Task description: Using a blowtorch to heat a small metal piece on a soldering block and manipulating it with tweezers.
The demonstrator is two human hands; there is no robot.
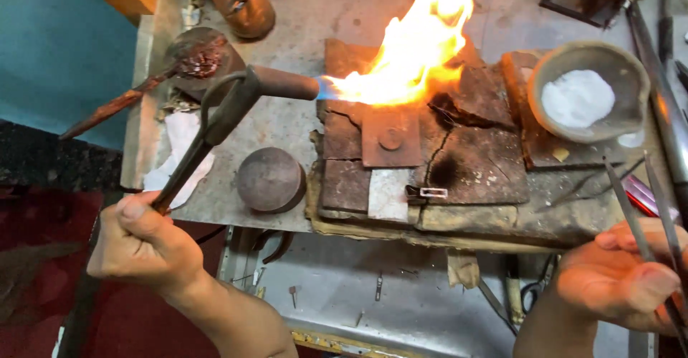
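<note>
The left hand [143,247] is clenched round the torch [236,103]; its flame [416,46] sweeps over the cracked firing bricks [473,161] mid-bench, above a small metal strip [433,192] near the front edge; the right hand [623,279] pinches tweezers [645,215]; better to keep the flame low and steady, clear of the bowl of white powder [584,93].

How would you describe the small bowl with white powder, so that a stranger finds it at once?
Start at the big flame over the charred blocks in the middle of the bench. Look right of it, to the far right block: there sits a round grey bowl. It alone holds white powder; the brown jar at the top left does not.
</note>
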